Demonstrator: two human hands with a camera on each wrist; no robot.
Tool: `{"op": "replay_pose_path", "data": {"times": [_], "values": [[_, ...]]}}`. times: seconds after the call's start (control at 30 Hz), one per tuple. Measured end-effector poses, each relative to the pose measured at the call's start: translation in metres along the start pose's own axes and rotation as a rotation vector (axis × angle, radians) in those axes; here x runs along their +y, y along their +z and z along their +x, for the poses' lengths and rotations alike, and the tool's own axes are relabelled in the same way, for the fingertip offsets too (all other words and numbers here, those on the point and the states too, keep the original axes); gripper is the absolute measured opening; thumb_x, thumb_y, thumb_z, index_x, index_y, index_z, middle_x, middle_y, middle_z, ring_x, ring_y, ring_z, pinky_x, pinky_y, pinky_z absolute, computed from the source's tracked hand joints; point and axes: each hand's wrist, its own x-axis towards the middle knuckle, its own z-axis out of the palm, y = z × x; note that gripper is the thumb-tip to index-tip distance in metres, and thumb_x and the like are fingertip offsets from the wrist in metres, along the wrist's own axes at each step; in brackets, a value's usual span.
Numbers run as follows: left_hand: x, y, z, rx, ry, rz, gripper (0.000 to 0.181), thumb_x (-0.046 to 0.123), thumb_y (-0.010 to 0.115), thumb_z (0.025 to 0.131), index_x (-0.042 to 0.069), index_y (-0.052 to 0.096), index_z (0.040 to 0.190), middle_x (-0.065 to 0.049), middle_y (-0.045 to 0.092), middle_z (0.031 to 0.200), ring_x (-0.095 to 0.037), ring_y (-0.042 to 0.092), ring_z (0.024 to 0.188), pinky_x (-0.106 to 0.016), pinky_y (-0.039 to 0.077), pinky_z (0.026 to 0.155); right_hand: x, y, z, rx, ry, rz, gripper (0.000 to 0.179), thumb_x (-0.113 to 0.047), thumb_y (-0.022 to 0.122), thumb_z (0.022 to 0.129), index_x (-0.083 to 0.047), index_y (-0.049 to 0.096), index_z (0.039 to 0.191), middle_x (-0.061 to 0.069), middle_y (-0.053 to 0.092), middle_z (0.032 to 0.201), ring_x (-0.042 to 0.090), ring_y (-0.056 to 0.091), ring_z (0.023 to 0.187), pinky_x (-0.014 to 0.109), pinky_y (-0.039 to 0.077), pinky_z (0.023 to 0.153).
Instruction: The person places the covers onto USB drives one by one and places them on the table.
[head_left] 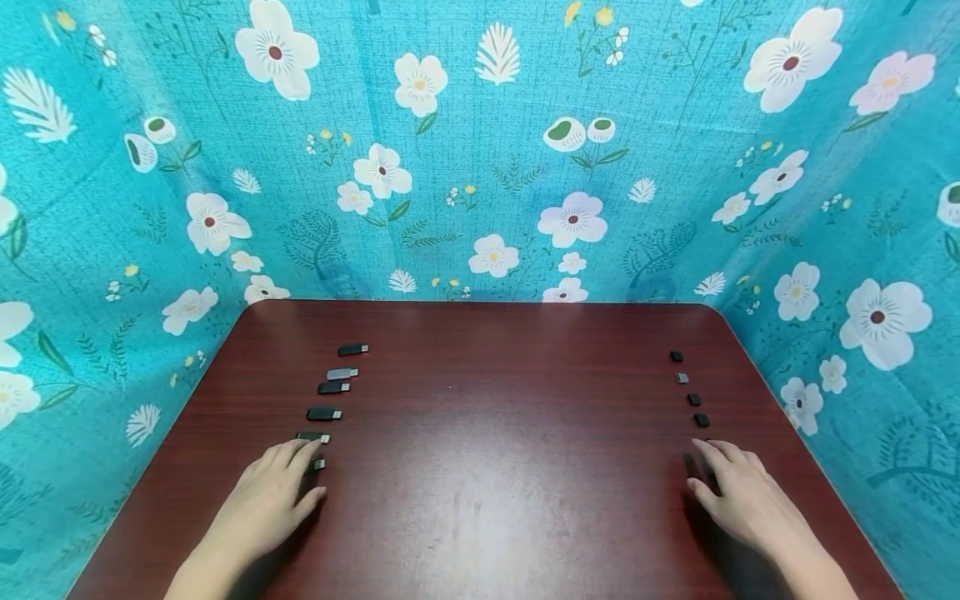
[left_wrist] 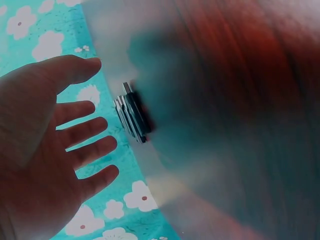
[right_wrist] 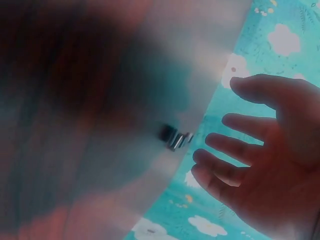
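Observation:
A column of several USB sticks runs down the left side of the table: a black one (head_left: 351, 350) at the far end, a grey one (head_left: 341, 374), then dark ones such as the stick (head_left: 324, 414). My left hand (head_left: 266, 496) hovers at the near end, partly hiding the nearest stick (head_left: 319, 464). Its fingers are spread and hold nothing. On the right lie several small caps, among them a black cap (head_left: 677, 357) and a grey cap (head_left: 682, 378). Close to the nearest caps is my right hand (head_left: 742, 496), fingers relaxed around nothing; it mostly hides one dark piece.
The dark red wooden table (head_left: 480, 450) has rounded far corners and a glossy reflection near its front. A turquoise flowered cloth (head_left: 465, 167) hangs behind the table and along both sides.

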Motion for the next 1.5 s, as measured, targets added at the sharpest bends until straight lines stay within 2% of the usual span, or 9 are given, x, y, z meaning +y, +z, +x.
{"op": "replay_pose_path", "data": {"times": [0.2,0.53,0.83,0.97,1.17,1.37,1.5], "values": [[-0.006,0.000,-0.002,-0.053,-0.029,0.022,0.057,0.027,0.083,0.082,0.000,0.062,0.128,-0.017,0.062,0.119,-0.038,0.058,0.114,-0.061,0.048,0.091,0.013,0.000,0.000,-0.027,0.024,0.012,0.057,-0.018,0.071,0.090,0.010,0.052,0.137,0.035,0.053,0.129,0.055,0.047,0.114,0.069,0.044,0.090],[-0.011,0.001,-0.005,-0.057,-0.019,0.043,0.051,0.021,0.083,0.080,0.001,0.064,0.123,-0.016,0.063,0.117,-0.036,0.061,0.108,-0.059,0.050,0.085,0.029,0.003,-0.002,-0.023,-0.016,0.008,0.046,-0.010,0.075,0.085,0.009,0.062,0.125,0.030,0.061,0.117,0.052,0.054,0.108,0.065,0.046,0.087],[-0.016,0.004,-0.006,-0.095,-0.040,0.046,0.047,0.021,0.083,0.080,0.000,0.065,0.119,-0.013,0.065,0.111,-0.034,0.063,0.103,-0.057,0.052,0.082,0.038,0.007,0.000,-0.070,-0.044,-0.018,0.044,-0.006,0.079,0.082,0.010,0.063,0.120,0.028,0.062,0.111,0.050,0.058,0.102,0.062,0.049,0.083],[-0.018,0.006,-0.007,-0.104,-0.052,0.037,0.044,0.020,0.082,0.082,0.000,0.066,0.118,-0.012,0.065,0.110,-0.034,0.063,0.103,-0.056,0.052,0.082,0.039,0.010,0.000,-0.046,-0.055,-0.025,0.039,-0.003,0.079,0.081,0.009,0.066,0.116,0.025,0.064,0.108,0.047,0.060,0.100,0.060,0.051,0.083],[-0.020,0.009,-0.004,-0.065,-0.026,0.055,0.040,0.019,0.081,0.084,0.001,0.066,0.117,-0.011,0.065,0.106,-0.032,0.063,0.101,-0.054,0.053,0.079,0.042,0.014,-0.002,0.016,-0.085,-0.041,0.035,0.002,0.080,0.077,0.007,0.068,0.110,0.021,0.065,0.102,0.044,0.062,0.096,0.059,0.052,0.081],[-0.021,0.009,0.001,-0.032,0.003,0.089,0.033,0.019,0.083,0.084,0.005,0.069,0.110,-0.007,0.063,0.099,-0.030,0.063,0.095,-0.052,0.053,0.072,0.044,0.016,0.000,0.038,-0.085,-0.029,0.028,0.004,0.079,0.078,0.005,0.069,0.104,0.016,0.065,0.098,0.039,0.064,0.093,0.055,0.054,0.078],[-0.024,0.011,0.003,-0.018,0.014,0.080,0.026,0.016,0.083,0.083,0.009,0.070,0.104,-0.004,0.064,0.096,-0.028,0.064,0.090,-0.049,0.053,0.068,0.042,0.015,0.001,0.038,-0.077,-0.014,0.021,0.003,0.078,0.081,0.002,0.068,0.099,0.011,0.063,0.092,0.033,0.064,0.087,0.050,0.055,0.074]]}}
